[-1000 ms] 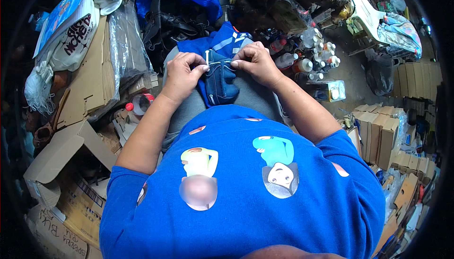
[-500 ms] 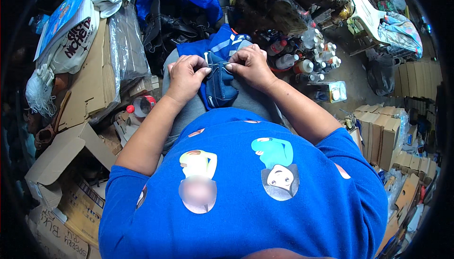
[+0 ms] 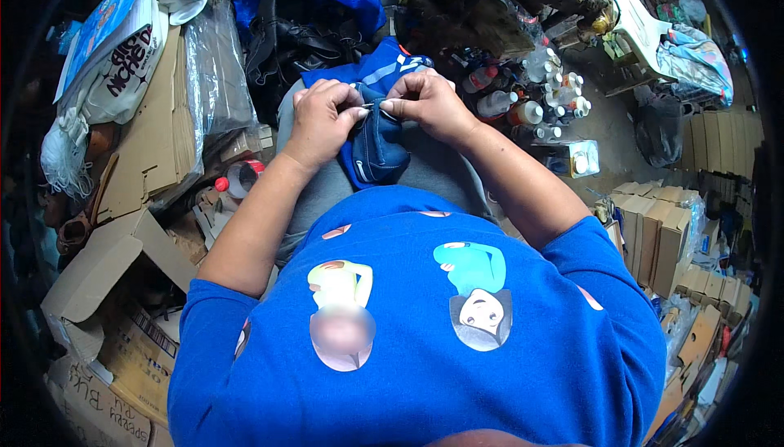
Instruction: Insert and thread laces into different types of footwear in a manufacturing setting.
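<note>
the dark blue garment (image 3: 377,146) lay bunched on the person's lap, and both hands met at its top edge: left hand (image 3: 322,116) pinched the fabric, right hand (image 3: 426,102) pinched it too, fingers closed, thumbs almost touching. flattened cardboard (image 3: 155,133) lay left; plastic bottles (image 3: 531,96) stood beyond, right.

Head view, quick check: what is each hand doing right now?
Left hand: closed, pinching the top edge of the dark blue cloth piece on the lap.
Right hand: closed, pinching the same edge from the other side.
</note>
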Demonstrator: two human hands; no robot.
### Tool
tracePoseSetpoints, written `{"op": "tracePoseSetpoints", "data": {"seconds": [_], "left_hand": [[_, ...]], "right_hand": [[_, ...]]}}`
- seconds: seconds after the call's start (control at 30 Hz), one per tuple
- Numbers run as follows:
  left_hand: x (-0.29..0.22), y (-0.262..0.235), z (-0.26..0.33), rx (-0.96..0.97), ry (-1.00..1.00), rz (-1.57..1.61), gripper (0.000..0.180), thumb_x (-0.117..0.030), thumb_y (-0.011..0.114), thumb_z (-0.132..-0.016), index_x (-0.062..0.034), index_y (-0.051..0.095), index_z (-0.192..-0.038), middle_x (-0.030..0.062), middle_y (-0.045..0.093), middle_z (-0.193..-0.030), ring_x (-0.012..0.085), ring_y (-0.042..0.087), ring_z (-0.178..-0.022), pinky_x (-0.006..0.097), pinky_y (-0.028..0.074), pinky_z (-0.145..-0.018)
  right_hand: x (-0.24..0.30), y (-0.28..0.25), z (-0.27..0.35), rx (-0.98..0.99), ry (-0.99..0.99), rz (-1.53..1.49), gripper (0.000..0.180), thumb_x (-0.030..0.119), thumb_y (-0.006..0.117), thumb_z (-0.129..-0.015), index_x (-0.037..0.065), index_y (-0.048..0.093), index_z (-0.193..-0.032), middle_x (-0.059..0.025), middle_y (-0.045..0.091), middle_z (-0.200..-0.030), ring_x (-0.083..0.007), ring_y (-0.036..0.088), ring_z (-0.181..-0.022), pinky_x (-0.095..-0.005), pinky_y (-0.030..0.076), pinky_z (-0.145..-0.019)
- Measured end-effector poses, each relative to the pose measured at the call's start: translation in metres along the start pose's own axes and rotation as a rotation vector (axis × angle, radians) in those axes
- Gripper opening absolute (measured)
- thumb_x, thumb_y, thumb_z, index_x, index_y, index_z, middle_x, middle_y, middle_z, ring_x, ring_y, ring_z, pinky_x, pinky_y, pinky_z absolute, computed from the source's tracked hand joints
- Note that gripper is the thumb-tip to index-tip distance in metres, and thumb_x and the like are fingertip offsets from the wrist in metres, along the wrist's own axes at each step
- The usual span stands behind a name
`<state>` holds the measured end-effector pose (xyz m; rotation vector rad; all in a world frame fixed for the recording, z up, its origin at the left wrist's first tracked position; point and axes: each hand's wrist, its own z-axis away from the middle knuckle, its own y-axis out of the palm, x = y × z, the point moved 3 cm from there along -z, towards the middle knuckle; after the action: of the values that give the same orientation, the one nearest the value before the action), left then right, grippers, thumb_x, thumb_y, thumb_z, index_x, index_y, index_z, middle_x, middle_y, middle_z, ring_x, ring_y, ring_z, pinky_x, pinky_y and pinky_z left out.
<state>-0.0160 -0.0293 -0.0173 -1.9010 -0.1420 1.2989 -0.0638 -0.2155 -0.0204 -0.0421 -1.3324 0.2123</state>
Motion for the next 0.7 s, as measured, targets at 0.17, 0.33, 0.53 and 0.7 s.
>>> {"op": "tracePoseSetpoints", "data": {"seconds": [0.17,0.33,0.53,0.7], "left_hand": [[-0.005,-0.010,-0.007,-0.006,0.060,0.272,0.014,0.001,0.074,-0.064,-0.0035,0.065,-0.073,0.0044,0.060,-0.080,0.0186,0.057,-0.085,0.028,0.044,-0.074],[0.004,-0.020,-0.002,0.009,0.182,0.152,0.012,0.001,0.073,-0.066,-0.0027,0.064,-0.073,0.0047,0.059,-0.080,0.0169,0.056,-0.083,0.028,0.043,-0.075],[-0.025,-0.032,0.001,0.202,0.086,-0.208,0.010,-0.009,0.066,-0.080,-0.0056,0.062,-0.089,0.0089,0.062,-0.081,0.0262,0.059,-0.084,0.037,0.040,-0.080],[-0.044,-0.026,-0.008,0.347,0.279,-0.540,0.011,-0.010,0.051,-0.086,-0.0096,0.057,-0.095,0.0105,0.062,-0.079,0.0279,0.061,-0.086,0.043,0.039,-0.080]], "right_hand": [[-0.003,-0.007,-0.008,0.090,0.049,-0.041,0.014,0.013,0.077,-0.079,0.003,0.067,-0.076,-0.0002,0.064,-0.073,-0.0087,0.059,-0.071,-0.0245,0.048,-0.067],[-0.009,-0.022,-0.003,0.084,0.009,-0.153,0.015,0.011,0.078,-0.076,0.004,0.065,-0.073,0.0007,0.064,-0.072,-0.0076,0.056,-0.066,-0.0242,0.045,-0.062],[0.012,-0.028,0.002,0.127,-0.140,0.356,0.009,0.012,0.071,-0.081,0.006,0.064,-0.083,-0.0019,0.061,-0.079,-0.0135,0.059,-0.080,-0.0294,0.043,-0.073],[0.052,0.000,0.000,0.286,-0.446,1.204,0.010,0.012,0.055,-0.082,0.007,0.057,-0.090,-0.0109,0.063,-0.079,-0.0298,0.062,-0.084,-0.0407,0.043,-0.079]]}}
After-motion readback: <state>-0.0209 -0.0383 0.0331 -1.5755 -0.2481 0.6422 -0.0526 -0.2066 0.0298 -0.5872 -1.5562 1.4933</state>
